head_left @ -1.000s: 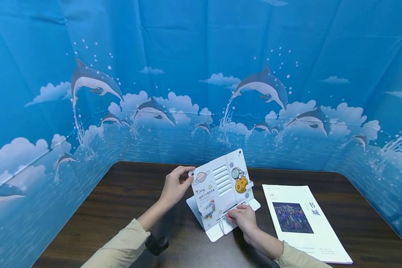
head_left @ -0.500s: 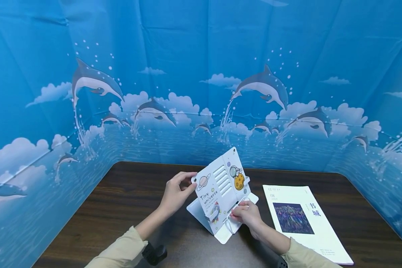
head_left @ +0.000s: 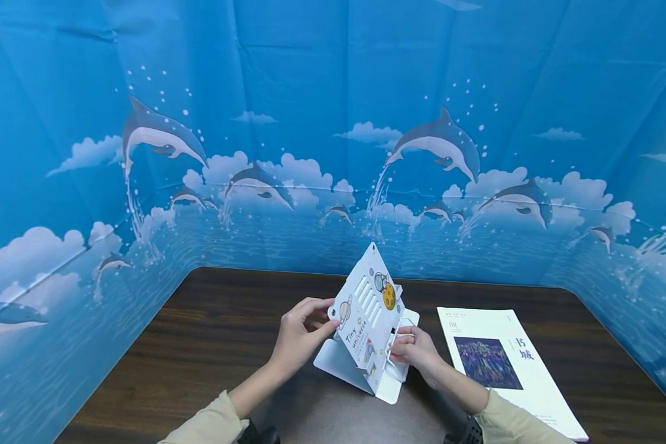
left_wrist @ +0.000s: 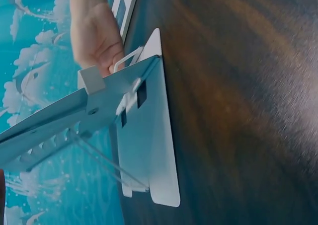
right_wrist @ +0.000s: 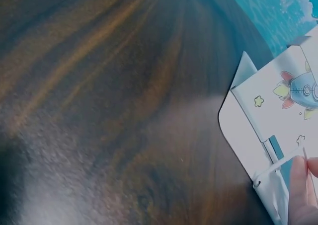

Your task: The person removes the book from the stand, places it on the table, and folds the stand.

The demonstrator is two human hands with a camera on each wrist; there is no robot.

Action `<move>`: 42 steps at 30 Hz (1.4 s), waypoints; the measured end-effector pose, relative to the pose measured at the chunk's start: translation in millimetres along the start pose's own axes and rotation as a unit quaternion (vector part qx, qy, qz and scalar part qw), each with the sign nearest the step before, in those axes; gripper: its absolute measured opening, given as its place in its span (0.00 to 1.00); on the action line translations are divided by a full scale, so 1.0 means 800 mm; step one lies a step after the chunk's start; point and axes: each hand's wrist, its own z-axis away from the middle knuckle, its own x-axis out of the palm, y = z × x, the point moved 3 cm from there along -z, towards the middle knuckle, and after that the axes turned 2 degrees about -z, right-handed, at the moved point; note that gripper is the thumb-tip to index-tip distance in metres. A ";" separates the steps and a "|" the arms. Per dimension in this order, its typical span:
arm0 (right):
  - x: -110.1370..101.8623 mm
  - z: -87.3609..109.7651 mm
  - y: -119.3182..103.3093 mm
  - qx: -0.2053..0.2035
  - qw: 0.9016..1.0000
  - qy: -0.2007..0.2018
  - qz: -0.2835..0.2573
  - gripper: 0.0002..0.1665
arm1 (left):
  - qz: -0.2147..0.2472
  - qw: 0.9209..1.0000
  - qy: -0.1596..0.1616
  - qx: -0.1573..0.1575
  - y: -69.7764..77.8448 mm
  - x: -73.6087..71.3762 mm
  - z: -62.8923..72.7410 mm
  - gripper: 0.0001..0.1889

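A white book stand point(head_left: 378, 333) printed with planets, an astronaut and "Tiny universe" stands tilted up on its base plate, its front facing right. My left hand point(head_left: 300, 336) pinches the upper left corner of its panel between thumb and fingers. Low at the front, my right hand point(head_left: 420, 354) pinches a white wire page holder. From behind, the left wrist view shows the stand's panel back point(left_wrist: 54, 118), base point(left_wrist: 149, 150) and thin wire prop point(left_wrist: 107, 161). At the right wrist view's edge, fingers point(right_wrist: 299, 192) hold the wire beside the rocket print.
To the right, a white book point(head_left: 510, 394) with a dark picture on its cover lies flat on the dark wooden table point(head_left: 161, 345). Behind the table hangs a blue curtain point(head_left: 288, 234) with dolphins. A dark wrist device point(head_left: 258, 433) shows at the left sleeve.
The stand has turned on the table, its front swinging toward the right. Both hands have shifted rightward with it, keeping their holds. The book has not moved.
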 end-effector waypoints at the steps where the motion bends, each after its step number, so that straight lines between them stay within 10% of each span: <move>1: -0.001 -0.001 0.000 0.001 1.000 -0.001 0.001 0.23 | -0.004 1.000 0.003 0.010 0.002 0.001 0.002 0.16; 12: -0.013 -0.018 -0.004 0.014 0.999 -0.015 0.034 0.26 | -0.023 0.996 0.040 0.081 0.001 0.023 0.013 0.18; 19: -0.019 -0.028 -0.007 0.008 0.997 -0.043 0.063 0.27 | -0.022 0.995 0.062 0.078 -0.027 0.043 0.022 0.18; 42: -0.020 -0.031 -0.012 0.026 0.995 -0.054 0.075 0.28 | -0.014 0.995 0.062 0.079 -0.026 0.048 0.020 0.18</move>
